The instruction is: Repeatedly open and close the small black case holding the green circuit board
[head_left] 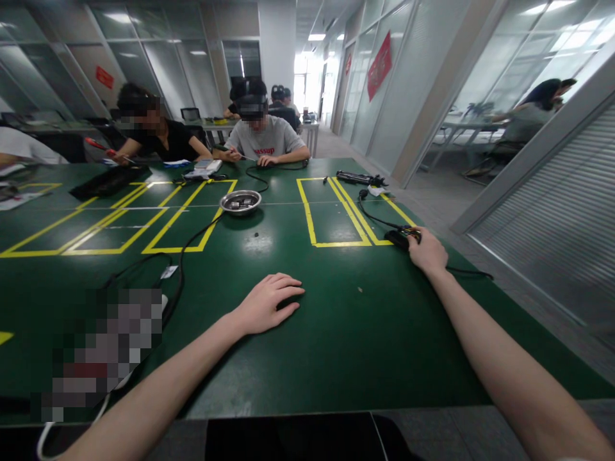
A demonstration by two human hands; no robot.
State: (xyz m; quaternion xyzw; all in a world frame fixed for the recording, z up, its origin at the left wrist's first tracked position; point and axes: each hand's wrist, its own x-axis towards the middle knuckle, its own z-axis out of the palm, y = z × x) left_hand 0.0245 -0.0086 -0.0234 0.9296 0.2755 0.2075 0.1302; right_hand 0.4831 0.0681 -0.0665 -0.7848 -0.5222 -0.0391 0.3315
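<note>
My left hand (271,302) lies palm down on the green table (331,346), fingers stretched out and slightly apart, with nothing in it. Over to the right, my right hand (429,251) is closed around a small black object with a cable (396,239), beside the right edge of the table. My fingers cover part of it, and I cannot make out its exact kind. A black cable (372,216) runs from it toward the back, and another dark cable (468,273) shows on the near side of my wrist.
A metal bowl (241,203) with small metal parts stands mid-table. Yellow tape rectangles (310,218) mark the surface. A black bundled item (358,177) lies at the back right. A blurred-out long object (108,349) lies at left with cables. Two people (269,131) work across the table.
</note>
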